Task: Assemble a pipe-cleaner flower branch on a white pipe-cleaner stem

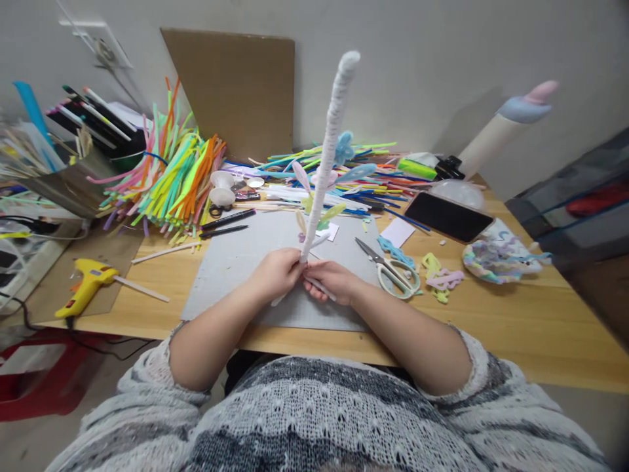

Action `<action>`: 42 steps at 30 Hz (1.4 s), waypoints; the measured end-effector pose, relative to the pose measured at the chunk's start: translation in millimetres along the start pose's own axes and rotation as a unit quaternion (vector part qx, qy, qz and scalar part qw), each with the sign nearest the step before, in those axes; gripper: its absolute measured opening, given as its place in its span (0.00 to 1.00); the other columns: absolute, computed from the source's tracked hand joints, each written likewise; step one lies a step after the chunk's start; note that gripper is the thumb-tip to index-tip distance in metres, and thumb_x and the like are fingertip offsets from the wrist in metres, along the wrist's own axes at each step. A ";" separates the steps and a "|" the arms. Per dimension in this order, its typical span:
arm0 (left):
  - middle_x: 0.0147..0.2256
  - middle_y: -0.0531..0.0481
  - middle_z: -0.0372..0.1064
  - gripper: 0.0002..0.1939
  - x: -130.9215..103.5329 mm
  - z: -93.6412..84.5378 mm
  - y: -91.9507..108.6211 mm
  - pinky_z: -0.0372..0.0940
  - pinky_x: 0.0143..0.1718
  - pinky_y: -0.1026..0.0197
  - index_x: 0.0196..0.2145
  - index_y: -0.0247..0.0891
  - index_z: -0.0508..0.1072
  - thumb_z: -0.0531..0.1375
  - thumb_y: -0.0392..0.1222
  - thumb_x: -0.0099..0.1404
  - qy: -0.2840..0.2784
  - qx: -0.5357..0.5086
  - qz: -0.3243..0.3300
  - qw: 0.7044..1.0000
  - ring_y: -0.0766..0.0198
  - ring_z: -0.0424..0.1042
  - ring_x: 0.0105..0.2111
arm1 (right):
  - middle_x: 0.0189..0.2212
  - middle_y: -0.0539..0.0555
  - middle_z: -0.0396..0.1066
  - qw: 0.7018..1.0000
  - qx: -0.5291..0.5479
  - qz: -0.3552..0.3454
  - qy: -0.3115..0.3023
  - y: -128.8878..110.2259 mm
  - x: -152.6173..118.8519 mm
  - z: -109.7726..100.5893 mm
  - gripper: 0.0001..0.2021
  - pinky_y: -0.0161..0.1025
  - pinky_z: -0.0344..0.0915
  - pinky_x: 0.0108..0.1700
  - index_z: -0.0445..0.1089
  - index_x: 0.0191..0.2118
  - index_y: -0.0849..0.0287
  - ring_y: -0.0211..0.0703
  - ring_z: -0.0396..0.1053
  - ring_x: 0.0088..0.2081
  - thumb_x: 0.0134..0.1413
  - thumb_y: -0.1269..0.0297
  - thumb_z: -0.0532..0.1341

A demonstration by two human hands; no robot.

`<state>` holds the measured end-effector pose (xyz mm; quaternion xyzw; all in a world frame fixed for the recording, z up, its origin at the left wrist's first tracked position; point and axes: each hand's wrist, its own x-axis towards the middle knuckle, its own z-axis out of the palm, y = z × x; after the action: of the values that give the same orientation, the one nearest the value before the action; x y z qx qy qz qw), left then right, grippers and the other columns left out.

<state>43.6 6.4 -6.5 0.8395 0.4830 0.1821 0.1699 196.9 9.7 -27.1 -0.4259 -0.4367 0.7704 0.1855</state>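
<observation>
A tall white stem [328, 137], wound with fuzzy pipe cleaner, stands up between my hands, leaning slightly right at the top. My left hand [282, 272] is closed around its lower end. Just beside it, my right hand [337, 282] has its fingers curled on a white pipe cleaner [322, 288] whose ends stick out at the base of the stem. Behind the stem are a blue pipe-cleaner flower [344, 149], pink loops [301, 176] and green leaf shapes [332, 215], partly covered by it. The fingertips are partly hidden from me.
Beneath my hands lies a grey board [221, 282]. Scissors [393, 269], a phone [447, 215] and pipe-cleaner scraps [442, 278] are on the right. A yellow glue gun [88, 285] and a bundle of colourful pipe cleaners [170, 180] are on the left. Cardboard [236, 92] leans on the wall.
</observation>
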 end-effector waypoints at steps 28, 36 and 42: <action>0.32 0.48 0.72 0.08 -1.2 12.7 -39.7 0.63 0.37 0.61 0.32 0.36 0.73 0.55 0.35 0.56 0.029 -0.116 -0.065 0.991 0.61 0.70 0.34 | 0.46 0.61 0.67 0.710 -0.634 -0.291 0.093 7.8 -20.4 8.8 0.13 0.50 0.44 0.54 0.63 0.38 0.61 0.45 0.59 0.52 0.44 0.77 0.51; 0.31 0.49 0.71 0.06 -5.5 16.2 -43.5 0.63 0.34 0.63 0.31 0.37 0.72 0.55 0.36 0.57 0.057 -0.103 -0.031 0.993 0.63 0.69 0.32 | 0.56 0.62 0.57 0.758 -0.587 -0.275 0.070 27.6 -19.7 8.2 0.17 0.50 0.30 0.62 0.61 0.44 0.64 0.43 0.49 0.61 0.45 0.76 0.50; 0.30 0.48 0.71 0.06 -5.3 17.1 -41.8 0.62 0.34 0.61 0.30 0.36 0.72 0.54 0.38 0.59 0.058 -0.084 -0.030 0.994 0.63 0.69 0.31 | 0.61 0.66 0.46 0.739 -0.603 -0.294 0.058 33.0 -29.4 14.0 0.23 0.52 0.32 0.63 0.60 0.50 0.68 0.50 0.38 0.64 0.53 0.57 0.53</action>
<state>17.9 19.8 -41.5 0.7951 0.5002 0.2657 0.2169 205.0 -35.0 -36.5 -0.3430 -0.9018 0.2273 0.1321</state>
